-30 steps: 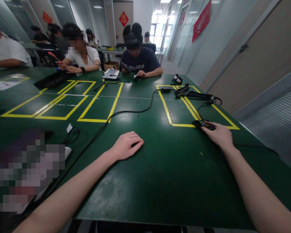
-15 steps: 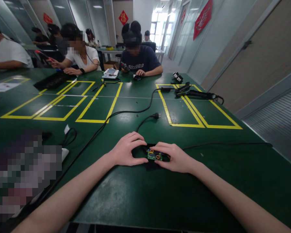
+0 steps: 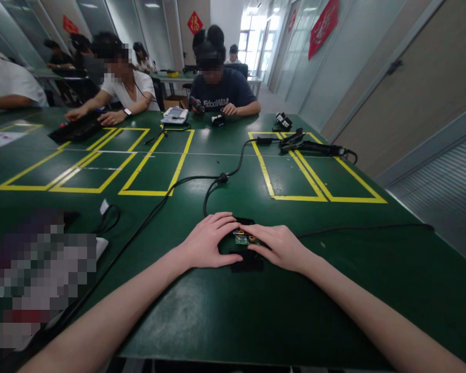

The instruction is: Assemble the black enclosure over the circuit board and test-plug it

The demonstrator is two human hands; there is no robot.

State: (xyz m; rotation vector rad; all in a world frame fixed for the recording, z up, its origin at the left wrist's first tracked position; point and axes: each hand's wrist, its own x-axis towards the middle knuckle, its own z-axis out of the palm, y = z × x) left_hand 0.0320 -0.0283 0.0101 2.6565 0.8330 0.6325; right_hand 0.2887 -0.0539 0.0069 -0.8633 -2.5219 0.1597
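Note:
A small green circuit board [image 3: 241, 239] with copper coils lies between my hands, over a black plastic case [image 3: 245, 221]. My right hand [image 3: 281, 247] pinches its right end, fingers along the far side and thumb on the near side. My left hand [image 3: 207, 242] curves around the left side, fingertips by the board's far edge and thumb at the near side, apparently gripping the case. The case is largely hidden under fingers. A flat black piece [image 3: 247, 264] lies just in front. A black cord with a plug [image 3: 222, 178] runs from behind my left hand.
A long black cable [image 3: 155, 212] crosses the green table [image 3: 295, 316]. Black tools [image 3: 314, 148] lie at the far right across yellow tape. Another cord [image 3: 365, 227] runs right. Across the table, a person [image 3: 225, 93] works; a black tray [image 3: 75, 128] sits near another person.
The plug has moved left, onto the long cable. My fingertips have come closer together over the board, and more of the flat black piece shows. One person across lowered a hand to the tray.

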